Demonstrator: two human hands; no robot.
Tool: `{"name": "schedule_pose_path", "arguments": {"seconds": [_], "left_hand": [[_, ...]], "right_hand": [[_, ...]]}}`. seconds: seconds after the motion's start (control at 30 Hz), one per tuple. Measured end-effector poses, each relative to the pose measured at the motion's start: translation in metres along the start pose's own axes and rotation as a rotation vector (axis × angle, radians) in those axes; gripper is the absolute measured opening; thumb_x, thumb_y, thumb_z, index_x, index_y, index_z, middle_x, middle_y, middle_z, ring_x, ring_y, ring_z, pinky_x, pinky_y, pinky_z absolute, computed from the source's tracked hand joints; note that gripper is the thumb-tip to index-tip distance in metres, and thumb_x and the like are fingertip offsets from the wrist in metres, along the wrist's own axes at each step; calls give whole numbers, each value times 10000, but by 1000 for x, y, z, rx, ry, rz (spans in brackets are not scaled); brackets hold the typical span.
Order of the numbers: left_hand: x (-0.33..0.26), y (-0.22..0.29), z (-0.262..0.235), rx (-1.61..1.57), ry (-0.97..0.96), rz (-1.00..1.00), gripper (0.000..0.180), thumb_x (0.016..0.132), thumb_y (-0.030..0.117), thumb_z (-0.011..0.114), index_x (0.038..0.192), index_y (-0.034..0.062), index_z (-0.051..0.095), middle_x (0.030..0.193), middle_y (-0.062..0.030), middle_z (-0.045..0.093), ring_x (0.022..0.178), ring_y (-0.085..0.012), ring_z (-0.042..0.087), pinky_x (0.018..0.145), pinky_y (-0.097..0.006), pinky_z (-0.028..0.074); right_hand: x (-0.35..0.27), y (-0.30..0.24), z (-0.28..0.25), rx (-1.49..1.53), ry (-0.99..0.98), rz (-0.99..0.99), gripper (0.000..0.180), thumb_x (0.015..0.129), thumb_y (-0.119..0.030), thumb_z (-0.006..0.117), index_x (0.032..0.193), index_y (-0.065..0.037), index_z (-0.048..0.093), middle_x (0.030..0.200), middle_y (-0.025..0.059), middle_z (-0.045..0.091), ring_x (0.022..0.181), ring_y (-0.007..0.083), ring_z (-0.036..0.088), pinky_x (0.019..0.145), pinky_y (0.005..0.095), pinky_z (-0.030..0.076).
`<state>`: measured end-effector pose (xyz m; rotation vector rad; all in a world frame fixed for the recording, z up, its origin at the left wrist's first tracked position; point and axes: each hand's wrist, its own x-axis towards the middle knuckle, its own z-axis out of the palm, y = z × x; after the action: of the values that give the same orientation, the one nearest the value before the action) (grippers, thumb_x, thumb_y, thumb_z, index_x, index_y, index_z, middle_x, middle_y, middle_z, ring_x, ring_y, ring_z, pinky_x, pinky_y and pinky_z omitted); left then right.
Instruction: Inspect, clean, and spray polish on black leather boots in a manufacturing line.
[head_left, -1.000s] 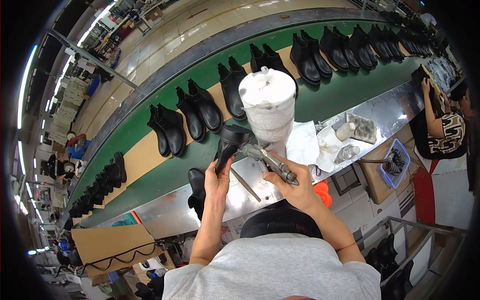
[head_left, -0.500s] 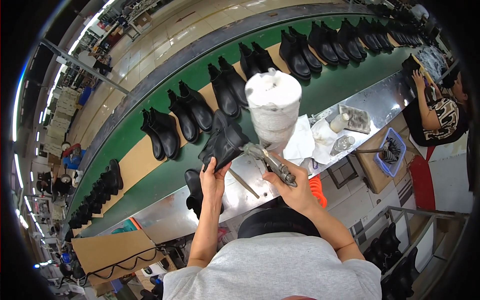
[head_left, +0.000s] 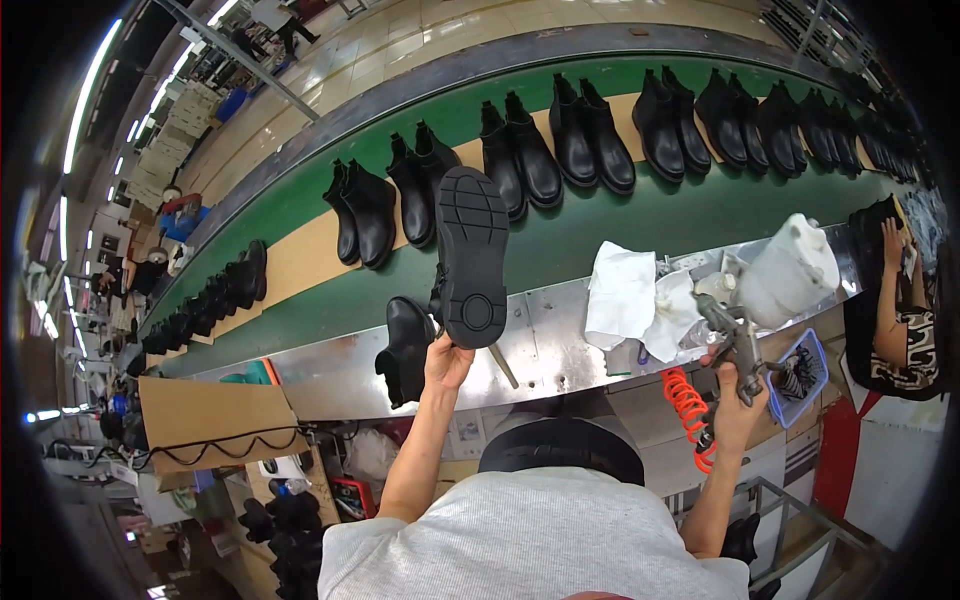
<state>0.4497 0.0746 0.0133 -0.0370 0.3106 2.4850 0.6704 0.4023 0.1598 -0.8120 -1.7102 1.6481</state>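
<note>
In the head view, the person's left hand pinches a black boot at its heel end, holding it up over the green belt and the steel ledge. Its sole faces the camera: matte black, toe upward, with grooved blocks across the forefoot, a smoother middle and a ring moulded into the heel. The right hand, well apart, is wrapped around a worn grey metal gun near an orange coiled hose.
</note>
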Motion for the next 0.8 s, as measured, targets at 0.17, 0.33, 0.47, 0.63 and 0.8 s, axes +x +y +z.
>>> {"name": "schedule_pose_path", "arguments": {"seconds": [0.17,0.33,0.47,0.63,0.8], "left_hand": [[3,-15,-3,-101,2,-71,400,850,-19,474,1245,-57,421,1247,-168,512,1147,-265,520,1008,-377,428],[5,-32,-15,-13,68,-72,401,864,27,510,1252,-32,426,1253,-133,518,1154,-252,513,1009,-390,419],[4,-43,-10,49,76,-93,416,877,76,529,1270,-1,414,1238,-117,530,1145,-233,519,988,-379,439],[-4,-45,25,192,144,-42,384,844,-14,518,1220,-1,445,1211,-140,539,1100,-243,552,953,-387,468],[-35,12,69,735,327,284,328,832,53,627,1146,45,532,1112,-108,594,1002,-224,592,871,-392,487]], "right_hand": [[-18,2,26,284,-589,78,383,783,-73,698,1131,29,577,838,88,652,741,135,621,667,251,503],[-15,-14,59,18,-671,-71,462,761,-106,726,1167,37,556,848,101,655,749,94,590,670,230,456],[-5,-19,51,2,-639,-72,467,755,-122,733,1161,32,562,817,110,653,724,98,593,655,237,456],[0,-5,31,-24,-650,-57,424,777,-175,726,1095,41,547,806,58,631,699,94,575,640,248,463],[52,20,-26,-335,-5,64,425,808,-284,701,971,82,562,922,95,600,860,121,530,750,285,439]]}}
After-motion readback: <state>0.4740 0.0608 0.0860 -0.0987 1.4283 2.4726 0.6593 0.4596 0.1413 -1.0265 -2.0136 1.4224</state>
